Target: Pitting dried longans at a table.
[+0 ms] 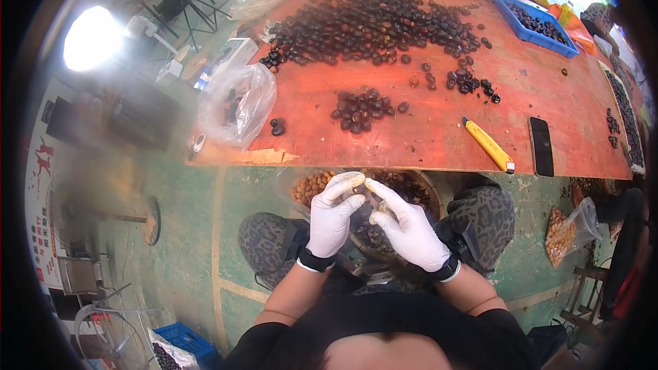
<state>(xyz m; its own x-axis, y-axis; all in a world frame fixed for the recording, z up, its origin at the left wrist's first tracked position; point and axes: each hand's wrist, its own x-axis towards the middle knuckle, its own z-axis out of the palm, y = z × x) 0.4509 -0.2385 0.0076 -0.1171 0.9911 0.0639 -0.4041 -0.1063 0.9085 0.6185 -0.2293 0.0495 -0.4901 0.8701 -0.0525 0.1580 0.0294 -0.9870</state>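
Note:
Both hands wear white gloves with dark wristbands and meet just off the red table's near edge. My left hand (333, 215) has its thumb and fingertips pinched together; a small dark bit shows between them, too small to name. My right hand (408, 231) reaches its forefinger to the left fingertips, thumb bent in; whether it holds anything cannot be told. Below them, partly hidden, a round basket (434, 192) holds dark shell pieces. Beside it a clear container holds light-brown kernels (311, 187). On the table lie a small cluster of dark nuts (360, 110) and a large heap of them (360, 25).
A yellow utility knife (488, 145) and a black phone (541, 146) lie near the table's front edge. A clear plastic bag (241, 108) sits at left, a blue tray of dark nuts (537, 25) at far right. People sit across the table. A bag of kernels (560, 236) stands on the floor.

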